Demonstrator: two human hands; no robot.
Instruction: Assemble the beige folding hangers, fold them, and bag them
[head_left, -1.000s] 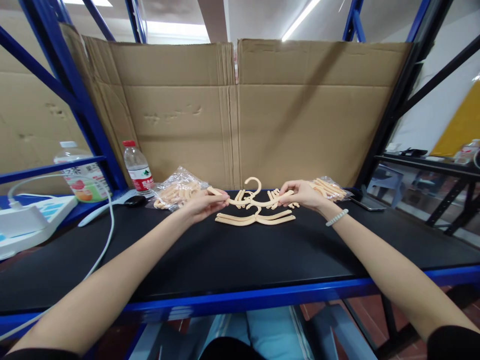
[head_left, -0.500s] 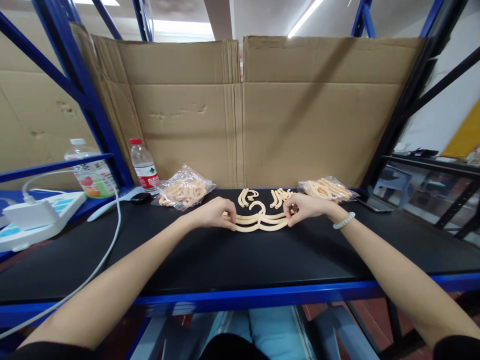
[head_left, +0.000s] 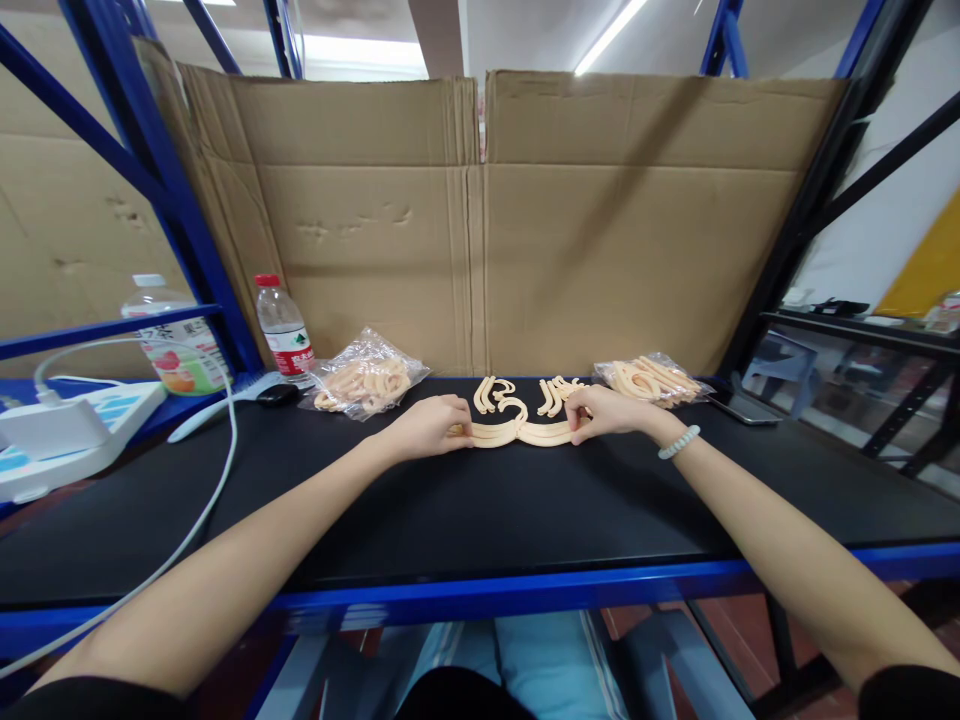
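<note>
A stack of pale beige clothes hangers (head_left: 495,435) spans the gap between my hands, its curved arms lying close together. One curled hook (head_left: 513,408) rises from the middle. My left hand (head_left: 436,428) pinches the left ends, and my right hand (head_left: 592,412) grips the right ends with bent fingers. Both fingertips cover the outer tips of the arms. Just behind the stack, loose curved beige pieces (head_left: 485,394) lie on the left, and more curved beige pieces (head_left: 555,394) lie on the right, close to my right hand.
Clear plastic bags of beige pieces stand at the back left (head_left: 367,375) and back right (head_left: 651,378). A water bottle (head_left: 285,335), a white power strip (head_left: 82,440) and its cable (head_left: 214,500) are at left. A phone (head_left: 750,408) lies right. Cardboard (head_left: 360,240) walls the black tabletop (head_left: 510,530).
The hangers' arms, spread apart before, now lie pressed together in a tighter stack. Both hands still hold the ends; the front arm has come up slightly toward the others.
</note>
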